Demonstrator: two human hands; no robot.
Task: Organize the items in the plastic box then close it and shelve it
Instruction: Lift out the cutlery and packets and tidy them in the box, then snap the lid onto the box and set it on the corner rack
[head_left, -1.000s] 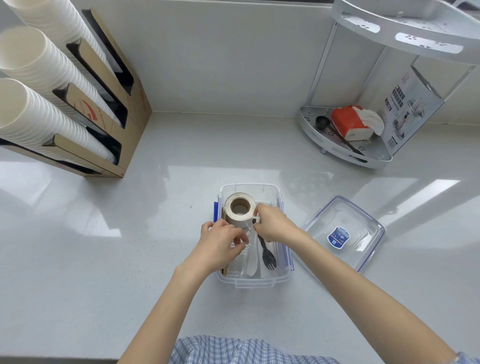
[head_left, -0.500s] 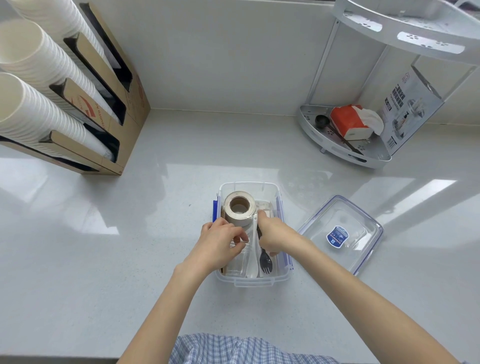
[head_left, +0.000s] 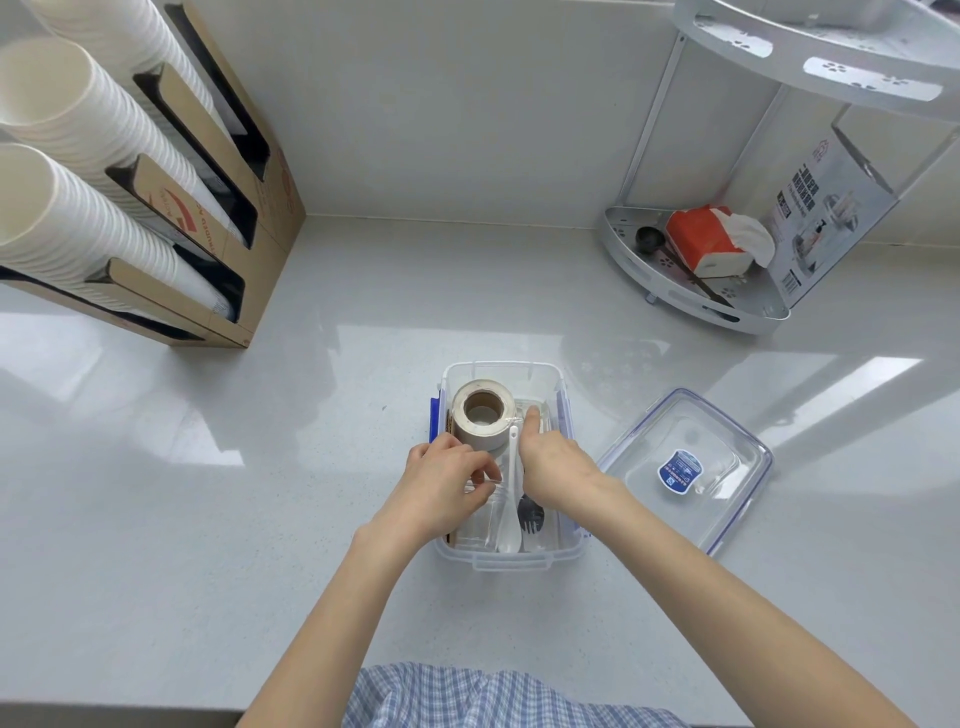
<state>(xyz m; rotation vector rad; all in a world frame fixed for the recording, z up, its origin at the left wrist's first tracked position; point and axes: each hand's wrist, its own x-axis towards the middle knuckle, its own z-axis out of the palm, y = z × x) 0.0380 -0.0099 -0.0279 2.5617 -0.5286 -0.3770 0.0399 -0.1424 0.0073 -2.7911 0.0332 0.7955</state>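
Plastic box (head_left: 506, 558) sits open on the counter (head_left: 208, 519), just ahead of the person. Both hands are inside: left hand (head_left: 447, 486) has fingers curled among the clear items, exact hold unclear; right hand (head_left: 553, 467) reaches flat, forefinger extended, gripping nothing. White spoon (head_left: 511, 499), black fork (head_left: 530, 514), tape roll (head_left: 482, 413) already in. Sorting likely ongoing. Lid (head_left: 685, 467) off, just right. Closing and shelving on rack (head_left: 701, 291) remain.

A glossy pale grey countertop (head_left: 260, 519) meets a plain white wall (head_left: 441, 104), with bright patches of light mirrored on its surface. A cardboard cup dispenser (head_left: 223, 218) stands at the left, and a white corner shelf rack (head_left: 727, 291) fills the right corner.
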